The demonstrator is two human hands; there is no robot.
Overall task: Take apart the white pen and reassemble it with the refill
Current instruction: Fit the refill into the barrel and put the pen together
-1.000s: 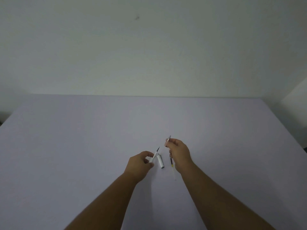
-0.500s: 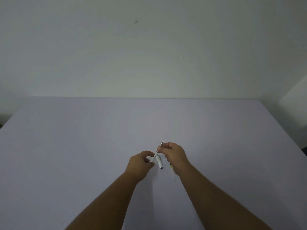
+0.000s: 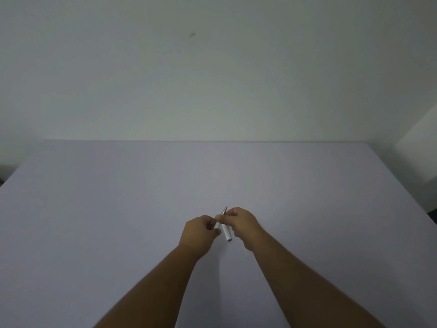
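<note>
Both hands are pinching pen parts: left hand [image 3: 197, 232] clamped on the white barrel [image 3: 217, 225], right hand [image 3: 238, 221] on the silver tip [image 3: 224, 210]. Cap [image 3: 227, 233] lying between them. Light, stiff, slippery pieces; I'm judging fingertip grips near the joint best.

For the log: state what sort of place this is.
Probably a bare indoor recording or work setup: a plain lavender table against a blank pale wall, with only both hands and white pen parts in view.
</note>
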